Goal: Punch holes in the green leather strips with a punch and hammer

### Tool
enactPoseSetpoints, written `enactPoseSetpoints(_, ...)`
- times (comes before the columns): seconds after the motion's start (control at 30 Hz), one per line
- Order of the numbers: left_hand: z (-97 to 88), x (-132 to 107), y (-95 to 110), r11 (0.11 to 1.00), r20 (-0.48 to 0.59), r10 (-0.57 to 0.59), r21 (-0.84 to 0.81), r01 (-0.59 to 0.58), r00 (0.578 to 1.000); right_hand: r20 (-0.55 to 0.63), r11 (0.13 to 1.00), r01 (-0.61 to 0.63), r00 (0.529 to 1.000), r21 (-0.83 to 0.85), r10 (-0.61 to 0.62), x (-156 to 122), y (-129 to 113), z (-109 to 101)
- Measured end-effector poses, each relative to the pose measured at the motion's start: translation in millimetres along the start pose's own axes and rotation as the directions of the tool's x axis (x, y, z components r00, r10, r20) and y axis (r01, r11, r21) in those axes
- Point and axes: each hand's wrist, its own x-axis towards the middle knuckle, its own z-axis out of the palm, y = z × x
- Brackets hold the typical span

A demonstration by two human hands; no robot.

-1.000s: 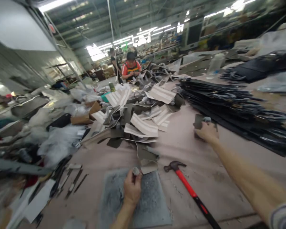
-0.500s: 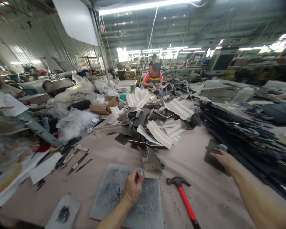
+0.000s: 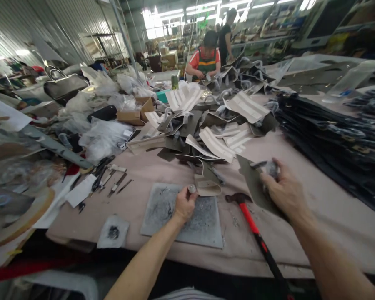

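Note:
My left hand (image 3: 185, 204) is closed in a pinch around a small round metal piece (image 3: 191, 188), above the far part of a worn grey slab (image 3: 156, 227). A panel with a pale, curved end (image 3: 208, 186) lies just beyond those fingers. My right hand (image 3: 284, 187) grips a dark grey panel (image 3: 252, 178) at a plastic-wrapped part (image 3: 271, 169); the panel slants above the cloth. Between my two hands rests a claw hammer (image 3: 253, 223) with a red and black handle, its head toward the far side.
Grey and white panels (image 3: 212, 141) pile up mid-table. Black straps or bags (image 3: 334, 137) are stacked at right. Hand tools (image 3: 117, 183), a small stained pad (image 3: 113, 232) and plastic bags (image 3: 104, 137) are at left. A person (image 3: 205, 58) sits opposite.
My right hand has closed on the dark panel and brought it left, off the table, toward the hammer. My left hand still pinches the metal piece. The view has tilted down.

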Motion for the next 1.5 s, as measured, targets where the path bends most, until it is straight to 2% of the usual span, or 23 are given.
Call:
enactPoseSetpoints(0.1, -3.9, 2.0, -5.0, 0.973, -0.093, -0.095, -0.218, 0.073, 0.991, -0.006, 0.963, 0.245, 0.969, 0.111, -0.246, -96.1, -55.6, -5.8)
enactPoseSetpoints(0.17, -13.4, 2.8, -7.5, 0.916, -0.239, -0.202, -0.39, 0.097, 0.95, -0.08, 0.89, 0.432, 0.902, 0.145, -0.425, -152.9, -78.8, 5.8)
enactPoseSetpoints(0.23, -27.9, 2.8, -8.9, 0.872, -0.349, -0.278, -0.483, 0.083, 0.895, -0.099, 0.828, 0.534, 0.845, 0.168, -0.525, -193.2, -88.1, 28.4)
enactPoseSetpoints(0.27, -35.8, 2.3, -8.7, 0.868, -0.37, -0.284, -0.491, 0.073, 0.884, -0.08, 0.819, 0.546, 0.837, 0.178, -0.541, -206.7, -88.4, 42.2)
enactPoseSetpoints(0.33, -49.0, 0.5, -6.0, 0.885, -0.346, -0.243, -0.462, 0.061, 0.906, 0.008, 0.839, 0.517, 0.851, 0.168, -0.526, -223.0, -84.1, 70.3)
enactPoseSetpoints(0.4, -54.7, -2.3, -0.4, 0.907, -0.264, -0.176, -0.418, 0.052, 0.948, 0.144, 0.871, 0.48, 0.859, 0.107, -0.492, -230.9, -78.9, 93.6)
enactPoseSetpoints(0.5, -47.9, -6.7, 8.2, 0.92, -0.088, -0.112, -0.386, 0.07, 0.99, 0.334, 0.92, 0.392, 0.863, 0.029, -0.378, -237.4, -80.4, 111.8)
enactPoseSetpoints(0.6, -35.0, -9.8, 9.9, 0.91, 0.039, -0.112, -0.398, 0.118, 0.993, 0.436, 0.959, 0.284, 0.862, 0.007, -0.258, -241.0, -92.2, 113.6)
enactPoseSetpoints(0.67, -30.3, -11.8, 7.3, 0.903, 0.123, -0.111, -0.401, 0.152, 0.986, 0.471, 0.959, 0.282, 0.851, -0.038, -0.232, -241.6, -99.4, 110.9)
enactPoseSetpoints(0.73, -30.1, -14.4, 4.0, 0.909, 0.217, -0.095, -0.378, 0.173, 0.971, 0.488, 0.954, 0.288, 0.846, -0.08, -0.214, -241.2, -102.0, 107.2)
enactPoseSetpoints(0.8, -32.5, -16.9, 1.8, 0.925, 0.272, -0.072, -0.341, 0.166, 0.96, 0.47, 0.965, 0.251, 0.862, -0.073, -0.189, -240.5, -99.5, 103.0)
enactPoseSetpoints(0.9, -35.5, -19.0, 0.8, 0.943, 0.278, -0.05, -0.304, 0.138, 0.959, 0.345, 0.984, 0.172, 0.922, 0.045, -0.177, -240.3, -90.2, 97.7)
enactPoseSetpoints(0.93, -35.6, -19.2, 0.7, 0.943, 0.279, -0.05, -0.302, 0.137, 0.959, 0.306, 0.979, 0.18, 0.931, 0.098, -0.202, -240.4, -87.2, 96.8)
enactPoseSetpoints(1.0, -34.7, -18.9, 0.8, 0.941, 0.285, -0.058, -0.305, 0.148, 0.957, 0.275, 0.951, 0.241, 0.917, 0.193, -0.288, -240.5, -82.8, 96.9)
enactPoseSetpoints(1.1, -32.6, -18.4, 2.1, 0.932, 0.287, -0.083, -0.315, 0.176, 0.954, 0.32, 0.936, 0.254, 0.89, 0.244, -0.326, -238.2, -81.9, 100.4)
enactPoseSetpoints(1.2, -31.4, -18.8, 5.2, 0.931, 0.285, -0.106, -0.308, 0.195, 0.953, 0.369, 0.966, 0.152, 0.903, 0.207, -0.221, -232.6, -85.2, 103.7)
enactPoseSetpoints(1.3, -31.2, -20.5, 7.4, 0.948, 0.281, -0.095, -0.268, 0.174, 0.955, 0.407, 0.975, 0.102, 0.897, 0.195, -0.175, -227.4, -88.0, 104.3)
enactPoseSetpoints(1.5, -30.7, -23.6, 4.2, 0.968, 0.273, -0.064, -0.215, 0.126, 0.96, 0.385, 0.977, 0.124, 0.905, 0.172, -0.183, -226.9, -88.7, 103.3)
